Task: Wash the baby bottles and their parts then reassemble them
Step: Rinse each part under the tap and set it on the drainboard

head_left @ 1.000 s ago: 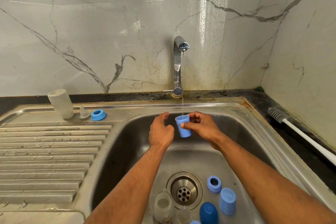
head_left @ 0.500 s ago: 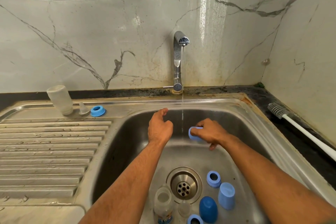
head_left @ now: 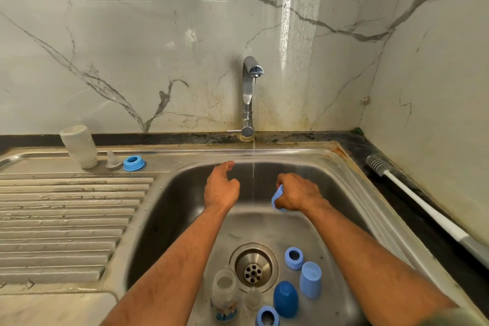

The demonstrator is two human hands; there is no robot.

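My right hand (head_left: 297,193) grips a light blue bottle cap (head_left: 276,197), mouth turned down, just right of the thin water stream inside the sink (head_left: 352,182). My left hand (head_left: 221,186) hovers left of the stream, fingers loosely curled and holding nothing. On the sink floor lie a clear bottle (head_left: 225,291), a clear teat (head_left: 253,298), a dark blue cap (head_left: 285,298), a light blue cap (head_left: 311,283) and two blue rings (head_left: 293,258) (head_left: 267,316). An upturned clear bottle (head_left: 78,149), a teat (head_left: 113,161) and a blue ring (head_left: 134,163) stand on the drainboard's back ledge.
The tap (head_left: 250,95) runs a thin stream down the middle of the basin. The drain (head_left: 253,268) sits in the sink floor. A ribbed drainboard (head_left: 66,222) lies to the left. A white-handled bottle brush (head_left: 412,198) rests on the dark counter at the right.
My right hand has taken the light blue cap out from under the stream, tipped it over and lowered it to the right. My left hand has let go of it and drawn back left.
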